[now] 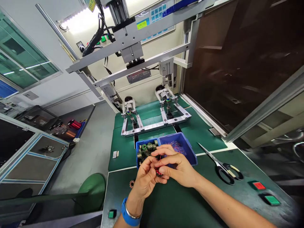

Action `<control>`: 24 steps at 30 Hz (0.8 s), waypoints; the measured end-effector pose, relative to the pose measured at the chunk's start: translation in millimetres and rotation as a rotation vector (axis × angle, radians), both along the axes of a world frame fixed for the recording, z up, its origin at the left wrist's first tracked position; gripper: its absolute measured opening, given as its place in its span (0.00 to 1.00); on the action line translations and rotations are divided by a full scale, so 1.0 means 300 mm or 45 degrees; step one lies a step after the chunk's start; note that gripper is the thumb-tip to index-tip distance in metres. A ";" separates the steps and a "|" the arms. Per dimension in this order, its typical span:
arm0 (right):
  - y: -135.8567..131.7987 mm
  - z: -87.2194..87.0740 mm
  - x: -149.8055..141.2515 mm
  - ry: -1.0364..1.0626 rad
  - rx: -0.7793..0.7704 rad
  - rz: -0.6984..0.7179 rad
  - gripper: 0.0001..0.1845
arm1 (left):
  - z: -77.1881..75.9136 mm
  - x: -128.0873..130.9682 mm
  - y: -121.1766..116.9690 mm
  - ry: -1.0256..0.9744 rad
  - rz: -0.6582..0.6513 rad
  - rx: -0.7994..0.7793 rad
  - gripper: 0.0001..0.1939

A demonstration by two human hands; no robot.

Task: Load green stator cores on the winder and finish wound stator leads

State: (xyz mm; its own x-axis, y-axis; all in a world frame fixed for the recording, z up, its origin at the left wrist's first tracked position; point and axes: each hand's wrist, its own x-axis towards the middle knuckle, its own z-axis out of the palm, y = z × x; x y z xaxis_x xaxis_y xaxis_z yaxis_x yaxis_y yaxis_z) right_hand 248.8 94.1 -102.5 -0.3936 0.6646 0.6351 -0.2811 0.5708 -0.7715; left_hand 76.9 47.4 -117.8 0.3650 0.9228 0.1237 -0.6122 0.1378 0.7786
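Over the front of the green bench my left hand (145,181) and my right hand (181,169) meet. Between their fingers is a small wire-wound motor stator (158,172) with red windings, mostly covered by the fingers. The left fingers curl around it from the left. My right thumb and fingers pinch at its top, where some red wire shows. Just behind the hands, a blue bin (137,155) holds several stators (148,147), and a second blue bin (191,155) holds red wire scraps (175,146). One copper-coloured stator (132,184) lies on the bench left of my left hand.
Black-handled scissors (220,165) lie open on the right. Red (258,185) and green (272,199) buttons sit at the right front, another green button (111,214) at the left front. Behind the bins stands a metal winding fixture (152,126) under an overhead frame (142,63).
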 end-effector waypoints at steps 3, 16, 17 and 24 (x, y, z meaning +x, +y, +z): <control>-0.012 0.002 -0.011 0.012 -0.005 -0.062 0.16 | 0.003 0.005 0.002 0.030 0.010 0.011 0.14; -0.014 0.009 -0.005 -0.065 0.020 -0.088 0.19 | 0.021 0.006 0.005 0.054 0.072 0.006 0.21; -0.017 0.014 -0.006 -0.072 0.025 -0.081 0.20 | 0.016 0.006 0.005 0.057 0.055 0.016 0.21; -0.020 0.013 0.002 -0.116 0.028 -0.041 0.19 | -0.028 -0.004 -0.004 0.146 -0.100 0.072 0.18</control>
